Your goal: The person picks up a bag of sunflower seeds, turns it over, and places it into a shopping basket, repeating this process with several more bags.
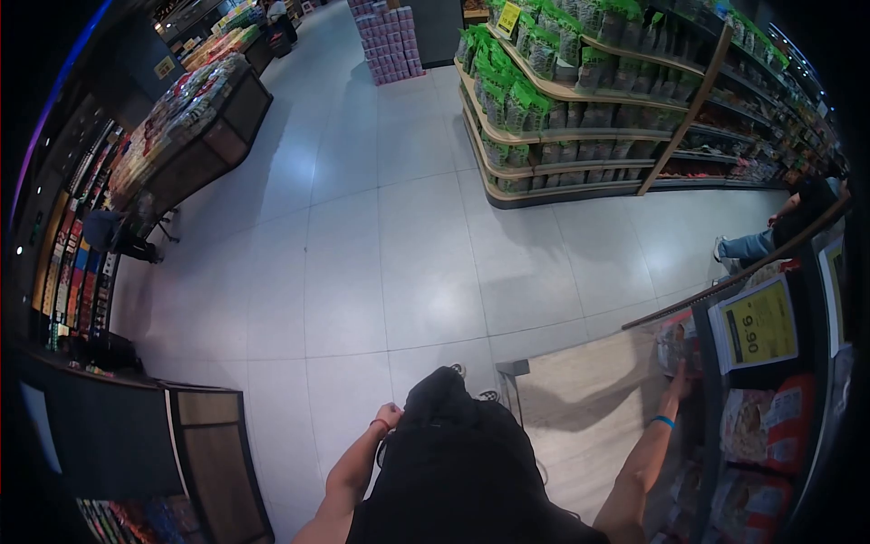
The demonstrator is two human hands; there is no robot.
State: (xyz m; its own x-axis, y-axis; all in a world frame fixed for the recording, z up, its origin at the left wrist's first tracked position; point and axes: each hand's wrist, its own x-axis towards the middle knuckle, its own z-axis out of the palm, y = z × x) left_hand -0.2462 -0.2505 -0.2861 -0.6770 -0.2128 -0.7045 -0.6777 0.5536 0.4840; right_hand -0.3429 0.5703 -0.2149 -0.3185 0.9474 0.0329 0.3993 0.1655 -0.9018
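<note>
My right hand (678,379) reaches out to the shelf at my right and touches a packaged snack bag (675,343) on a lower shelf; a blue band sits on that wrist. My left hand (388,416), with a red band at the wrist, hangs by my side against my black clothing; its fingers look curled, and what they hold, if anything, is hidden. A yellow price tag (759,325) reading 9.90 hangs just right of the bag.
Curved wooden shelves (562,91) with green bags stand across the aisle. A pink stacked display (388,41) is far ahead. A seated person (779,231) is at right, another person (113,231) at left. A dark counter (136,426) stands near left.
</note>
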